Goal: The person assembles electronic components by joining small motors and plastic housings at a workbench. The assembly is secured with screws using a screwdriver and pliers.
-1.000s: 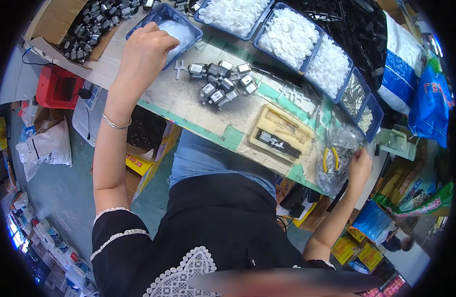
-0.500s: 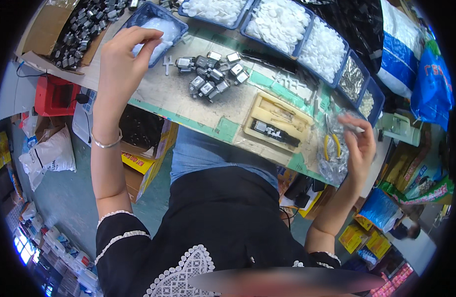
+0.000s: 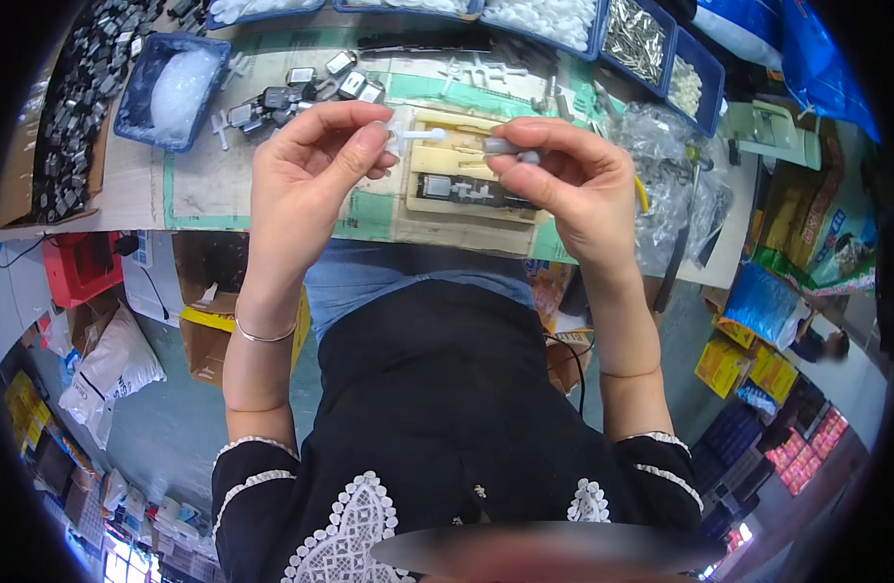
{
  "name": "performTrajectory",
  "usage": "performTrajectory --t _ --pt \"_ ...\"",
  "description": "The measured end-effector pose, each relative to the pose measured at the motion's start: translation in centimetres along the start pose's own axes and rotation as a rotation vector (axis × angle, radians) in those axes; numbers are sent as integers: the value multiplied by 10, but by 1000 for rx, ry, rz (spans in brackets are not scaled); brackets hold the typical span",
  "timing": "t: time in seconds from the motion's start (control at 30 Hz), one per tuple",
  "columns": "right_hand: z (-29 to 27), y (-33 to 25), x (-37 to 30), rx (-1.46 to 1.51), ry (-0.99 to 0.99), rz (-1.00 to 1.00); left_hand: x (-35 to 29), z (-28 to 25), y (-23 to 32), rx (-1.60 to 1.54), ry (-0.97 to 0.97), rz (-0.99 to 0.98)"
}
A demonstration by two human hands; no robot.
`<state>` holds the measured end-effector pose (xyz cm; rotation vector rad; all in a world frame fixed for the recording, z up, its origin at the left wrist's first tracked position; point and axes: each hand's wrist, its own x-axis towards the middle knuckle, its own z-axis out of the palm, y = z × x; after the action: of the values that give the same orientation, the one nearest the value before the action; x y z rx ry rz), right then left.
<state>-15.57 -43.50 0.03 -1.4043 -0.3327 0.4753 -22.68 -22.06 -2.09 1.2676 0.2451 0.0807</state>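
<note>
My left hand pinches a small white plastic part with a thin stem between thumb and fingertips. The stem points right, toward my right hand, which is closed on a small grey cylindrical piece. A gap separates the two pieces. Just beneath lies a cream-coloured fixture block. In its slot sits a black housing with a silver motor and white plastic pieces. A pile of small silver motors lies on the bench beyond my left hand.
At the left stands a blue bin holding a glossy whitish mass. Blue trays of white parts and metal pins line the back. A clear plastic bag lies at right. Loose white parts are scattered behind the fixture.
My left hand has come from the blue bin to above the fixture. My right hand has moved left from the plastic bag, now with the grey piece. The view has shifted.
</note>
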Motion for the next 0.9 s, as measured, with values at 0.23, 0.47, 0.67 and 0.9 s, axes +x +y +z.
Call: performTrajectory --t 0.23,0.47,0.67,0.9 --pt "-1 11 -6 185 1 12 0 16 -6 -77 -59 -84" --pt "2 17 -7 -77 -18 -177 1 14 -6 -113 -60 -145" --pt "1 16 -17 -170 6 -151 -11 18 -7 -150 -79 -225" --pt "-15 17 -30 -424 -68 -259 -23 32 -13 382 -155 87"
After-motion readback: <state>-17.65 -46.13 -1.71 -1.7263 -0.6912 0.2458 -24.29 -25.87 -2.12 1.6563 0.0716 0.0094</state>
